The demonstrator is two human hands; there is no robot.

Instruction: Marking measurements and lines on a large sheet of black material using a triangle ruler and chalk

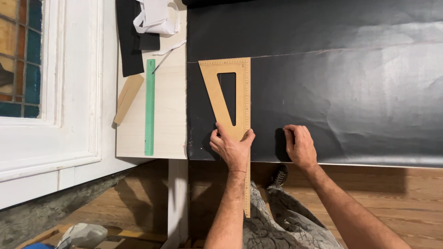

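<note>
Wooden set square (229,94) flat on the black sheet (332,92), close to that sheet's left edge, long straight side running from the far part of the sheet down past the near edge and out over the floor. Narrow tip pinned under the left hand (232,147), fingers spread over both sides of the wood, thumb against the ruled edge; pressing down rather than wrapped around it. Right hand (300,146) just to the right of the square, apart from it, fingers curled and knuckles down on the black sheet near the near edge; whether anything is pinched inside, cannot tell. Faint pale line across the sheet, level with the square's short far side.

Left of the black sheet, bare pale tabletop (168,115). Green ruler (150,107) lying lengthwise there, parallel to the sheet's left edge, well apart from both hands. Small wooden piece (128,98) tilted just beside the ruler, toward the table's left edge. Strip of black material (131,37) and crumpled white paper (157,16) at the table's far left corner. White window frame (69,92) beyond the left edge. Wooden floor (369,198) below the near edge, with patterned trousers (286,226) and a shoe (279,175).
</note>
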